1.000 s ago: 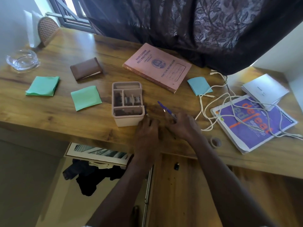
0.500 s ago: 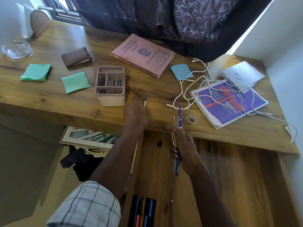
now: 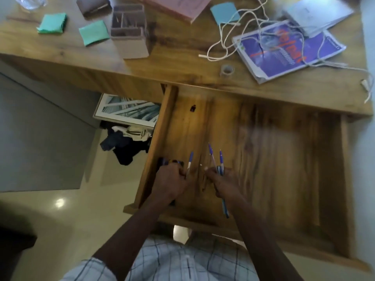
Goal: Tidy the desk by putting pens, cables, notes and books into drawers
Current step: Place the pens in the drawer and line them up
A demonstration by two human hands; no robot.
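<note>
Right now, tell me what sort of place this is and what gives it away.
Probably a home study corner: a wooden desk with an open drawer, a purple book and green sticky notes on top, and clothes heaped by a framed picture on the floor.

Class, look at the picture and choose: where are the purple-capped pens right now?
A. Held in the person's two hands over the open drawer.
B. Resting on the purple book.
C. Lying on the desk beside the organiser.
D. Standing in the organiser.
A: the left hand grips one pen and the right hand grips the other pens, both over the open drawer.
</note>
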